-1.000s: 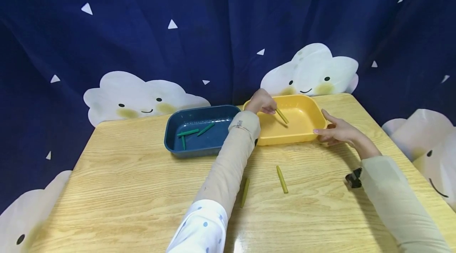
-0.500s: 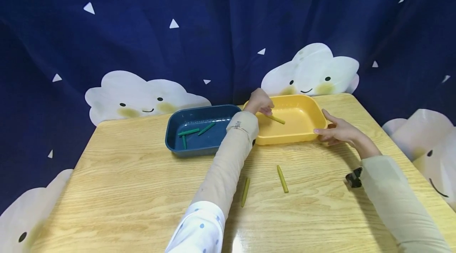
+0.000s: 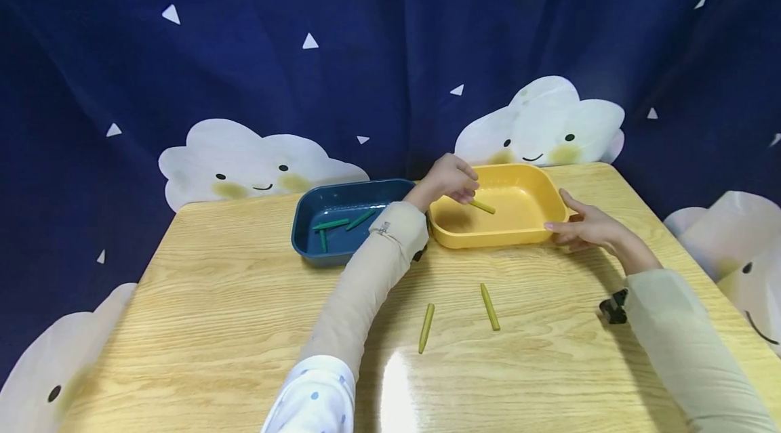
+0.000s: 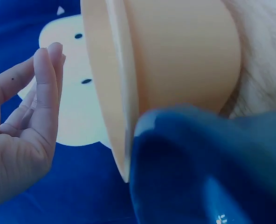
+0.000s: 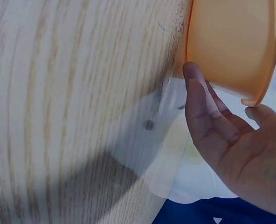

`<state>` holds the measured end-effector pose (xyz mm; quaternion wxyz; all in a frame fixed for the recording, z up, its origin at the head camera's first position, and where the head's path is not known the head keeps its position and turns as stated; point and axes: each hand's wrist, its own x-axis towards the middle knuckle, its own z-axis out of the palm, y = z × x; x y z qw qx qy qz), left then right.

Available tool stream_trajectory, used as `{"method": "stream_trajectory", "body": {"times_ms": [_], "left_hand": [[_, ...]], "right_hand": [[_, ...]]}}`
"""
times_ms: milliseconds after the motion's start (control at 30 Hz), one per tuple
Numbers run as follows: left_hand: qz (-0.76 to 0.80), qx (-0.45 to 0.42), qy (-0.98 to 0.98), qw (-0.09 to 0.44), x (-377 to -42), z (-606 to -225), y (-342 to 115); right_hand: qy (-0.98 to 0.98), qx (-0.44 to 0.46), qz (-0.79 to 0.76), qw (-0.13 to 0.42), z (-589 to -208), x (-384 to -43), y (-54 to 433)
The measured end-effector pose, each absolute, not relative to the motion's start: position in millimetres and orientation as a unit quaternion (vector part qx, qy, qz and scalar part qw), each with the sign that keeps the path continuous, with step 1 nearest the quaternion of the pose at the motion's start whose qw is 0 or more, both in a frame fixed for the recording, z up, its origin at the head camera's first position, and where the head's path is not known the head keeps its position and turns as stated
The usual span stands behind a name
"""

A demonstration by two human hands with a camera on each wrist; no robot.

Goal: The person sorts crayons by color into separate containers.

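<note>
Yellow crayon (image 3: 483, 207) lay in yellow tray (image 3: 518, 216)

The step seemed to be a release; the next move probably called for reaching back toward the two loose crayons (image 3: 490, 307) on the near table (image 3: 213, 297). The left hand (image 3: 450, 179) hung over the tray's left end, fingers loose, visibly gripping nothing; contact with the crayon was unclear. The right hand (image 3: 590, 224) rested unclenched against the near right corner.

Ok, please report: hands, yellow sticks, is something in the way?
Left hand relaxed over yellow tray; right hand holding its rim. One yellow stick inside; two more on table. Blue tray close by left sleeve, might get bumped.
</note>
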<state>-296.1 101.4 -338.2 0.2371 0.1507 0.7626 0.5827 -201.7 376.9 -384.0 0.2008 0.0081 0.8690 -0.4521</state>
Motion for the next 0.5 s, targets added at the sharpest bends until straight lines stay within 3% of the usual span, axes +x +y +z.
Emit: {"method": "stream_trajectory", "body": {"times_ms": [500], "left_hand": [[0.552, 0.299, 0.731, 0.266, -256.7, -335.7, 65.5]], "right_hand": [[0.869, 0.006, -0.451, 0.203, -385.3, -202.1, 377.7]]}}
